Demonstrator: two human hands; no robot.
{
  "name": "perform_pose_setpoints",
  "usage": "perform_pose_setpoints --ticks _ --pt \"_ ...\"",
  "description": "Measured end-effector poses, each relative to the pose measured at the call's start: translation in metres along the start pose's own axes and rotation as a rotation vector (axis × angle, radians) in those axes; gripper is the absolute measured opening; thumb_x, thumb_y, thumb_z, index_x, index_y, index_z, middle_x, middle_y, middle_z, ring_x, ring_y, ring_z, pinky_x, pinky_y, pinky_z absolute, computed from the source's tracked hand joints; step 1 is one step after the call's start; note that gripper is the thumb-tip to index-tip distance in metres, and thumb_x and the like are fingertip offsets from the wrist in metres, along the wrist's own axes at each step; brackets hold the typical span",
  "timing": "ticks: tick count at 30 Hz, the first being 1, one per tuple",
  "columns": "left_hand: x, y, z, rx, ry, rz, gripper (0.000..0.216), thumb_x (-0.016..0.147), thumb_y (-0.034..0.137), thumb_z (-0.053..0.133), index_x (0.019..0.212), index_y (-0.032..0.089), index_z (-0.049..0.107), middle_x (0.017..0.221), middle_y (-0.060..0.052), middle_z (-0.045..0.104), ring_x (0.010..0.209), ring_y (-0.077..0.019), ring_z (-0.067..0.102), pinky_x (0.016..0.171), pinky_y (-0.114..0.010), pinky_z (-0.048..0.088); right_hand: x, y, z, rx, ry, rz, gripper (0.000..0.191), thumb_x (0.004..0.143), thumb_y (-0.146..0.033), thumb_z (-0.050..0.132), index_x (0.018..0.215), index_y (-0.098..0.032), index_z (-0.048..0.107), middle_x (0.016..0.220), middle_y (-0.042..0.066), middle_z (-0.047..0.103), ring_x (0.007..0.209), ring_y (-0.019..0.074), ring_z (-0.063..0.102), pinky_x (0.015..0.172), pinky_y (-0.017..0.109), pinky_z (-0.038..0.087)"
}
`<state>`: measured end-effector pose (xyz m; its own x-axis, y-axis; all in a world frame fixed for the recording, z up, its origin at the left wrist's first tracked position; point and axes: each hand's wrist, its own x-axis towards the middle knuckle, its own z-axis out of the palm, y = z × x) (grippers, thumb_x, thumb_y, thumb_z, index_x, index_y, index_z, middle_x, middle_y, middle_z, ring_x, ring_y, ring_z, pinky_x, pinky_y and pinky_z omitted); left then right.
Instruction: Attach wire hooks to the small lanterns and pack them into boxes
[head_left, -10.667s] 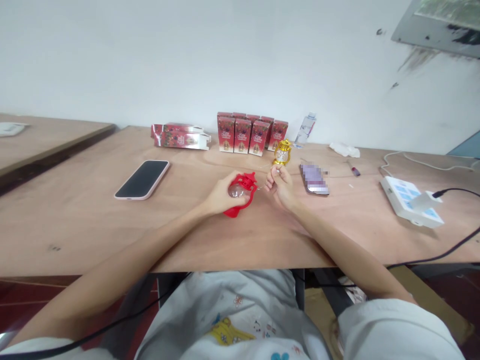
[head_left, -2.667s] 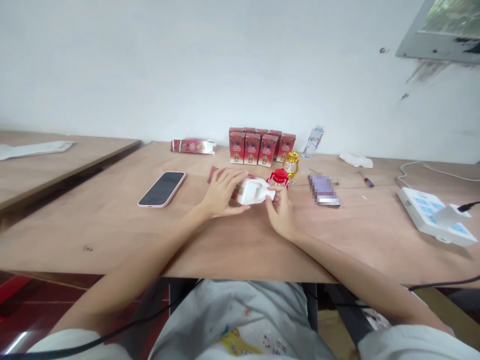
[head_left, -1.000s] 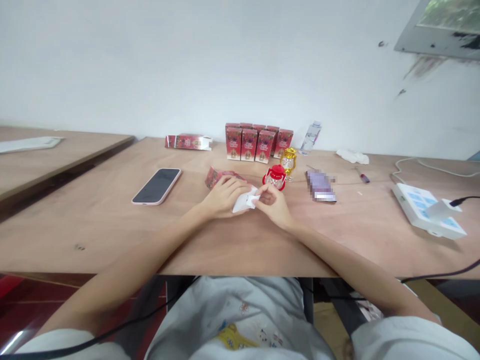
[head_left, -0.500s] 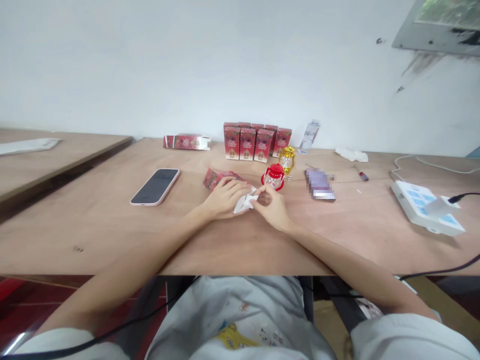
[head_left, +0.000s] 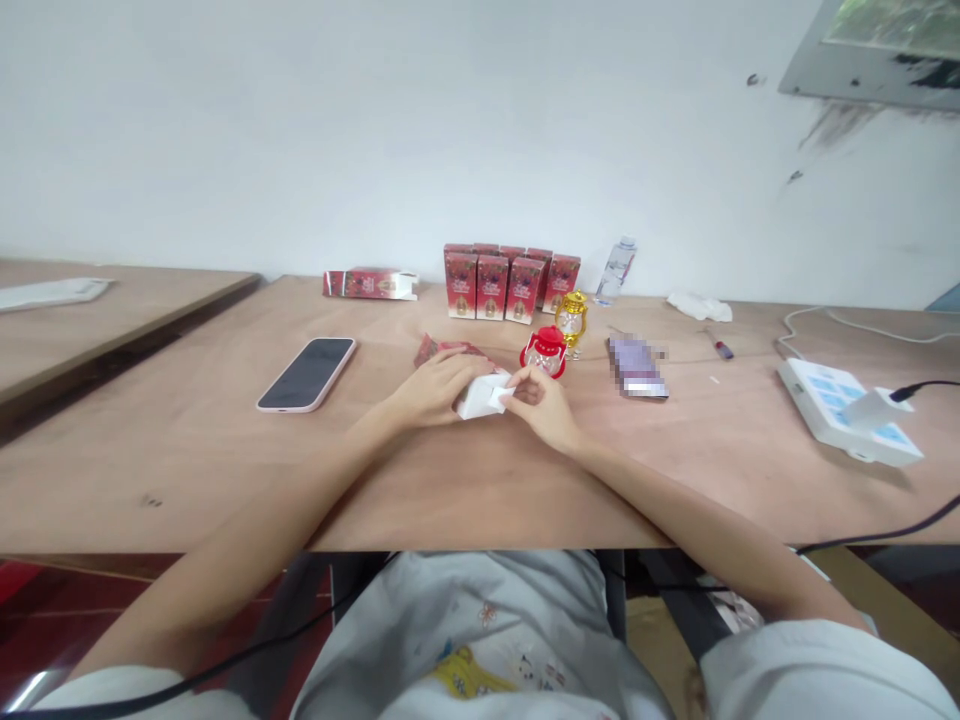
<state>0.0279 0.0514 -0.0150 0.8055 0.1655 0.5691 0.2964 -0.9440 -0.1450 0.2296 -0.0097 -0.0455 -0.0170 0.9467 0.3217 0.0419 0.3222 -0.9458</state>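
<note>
My left hand [head_left: 429, 385] is curled over a small red carton [head_left: 444, 350] that lies on its side on the wooden table [head_left: 225, 440], its white end flaps [head_left: 482, 396] facing right. My right hand [head_left: 541, 402] pinches those white flaps with thumb and fingers. Just behind my right hand stands a small red toy lantern [head_left: 544, 351], upright, and a gold lantern [head_left: 571, 315] stands behind it.
Several upright red cartons [head_left: 499, 280] line the back, and one flat carton [head_left: 367, 284] lies left of them. A pink-cased phone [head_left: 307, 372] lies at left, another phone [head_left: 636, 366] at right. A white power strip [head_left: 847, 424] with cables, a water bottle [head_left: 615, 270] and a screwdriver [head_left: 721, 347] are at right.
Long ago I held the red lantern; it now stands on the table. Over the last second both hands stayed on the carton, working its white flaps closer together.
</note>
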Motion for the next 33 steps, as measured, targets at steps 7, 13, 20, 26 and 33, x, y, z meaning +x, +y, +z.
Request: perform_pose_setpoints --ticks 7,13,20,26,33 --pt "-0.001 -0.001 -0.003 0.064 0.080 0.042 0.038 0.085 0.035 0.056 0.116 0.014 0.051 0.108 -0.015 0.068 0.103 -0.0255 0.064 0.090 -0.039 0.051 0.002 -0.007 -0.009 0.053 -0.159 -0.016 0.032 0.064 -0.038 0.076 0.076 -0.023 0.051 0.082 -0.003 0.061 0.079 0.0137 0.063 0.076 0.029 0.053" --pt "0.000 0.003 -0.007 0.069 0.097 0.030 0.038 0.084 0.037 0.057 0.114 0.014 0.053 0.104 -0.014 0.070 0.100 -0.0242 0.066 0.088 -0.037 0.052 0.002 -0.009 -0.009 0.034 -0.154 -0.030 0.037 0.061 -0.043 0.080 0.074 -0.023 0.052 0.079 -0.003 0.062 0.076 0.0138 0.063 0.073 0.029 0.053" --pt "0.002 0.007 -0.007 0.108 0.150 0.076 0.036 0.084 0.035 0.057 0.113 0.014 0.054 0.101 -0.013 0.071 0.095 -0.0234 0.069 0.085 -0.036 0.053 -0.001 -0.006 -0.004 -0.008 -0.085 -0.062 0.032 0.067 -0.042 0.075 0.075 -0.023 0.051 0.077 -0.002 0.064 0.072 0.0140 0.064 0.068 0.028 0.052" --pt "0.002 0.010 -0.006 0.076 0.170 0.068 0.036 0.084 0.036 0.054 0.113 0.015 0.054 0.100 -0.013 0.072 0.093 -0.0219 0.070 0.085 -0.034 0.054 -0.004 -0.008 0.000 -0.092 -0.016 -0.099 0.029 0.069 -0.042 0.073 0.075 -0.023 0.051 0.075 -0.001 0.064 0.071 0.0147 0.063 0.067 0.029 0.052" --pt "0.003 0.013 -0.004 0.093 0.204 0.069 0.037 0.083 0.036 0.056 0.113 0.015 0.055 0.100 -0.012 0.072 0.092 -0.0214 0.070 0.085 -0.033 0.055 -0.007 -0.011 0.001 -0.183 0.024 -0.136 0.027 0.072 -0.041 0.071 0.076 -0.023 0.052 0.078 0.000 0.065 0.075 0.0164 0.065 0.073 0.032 0.053"
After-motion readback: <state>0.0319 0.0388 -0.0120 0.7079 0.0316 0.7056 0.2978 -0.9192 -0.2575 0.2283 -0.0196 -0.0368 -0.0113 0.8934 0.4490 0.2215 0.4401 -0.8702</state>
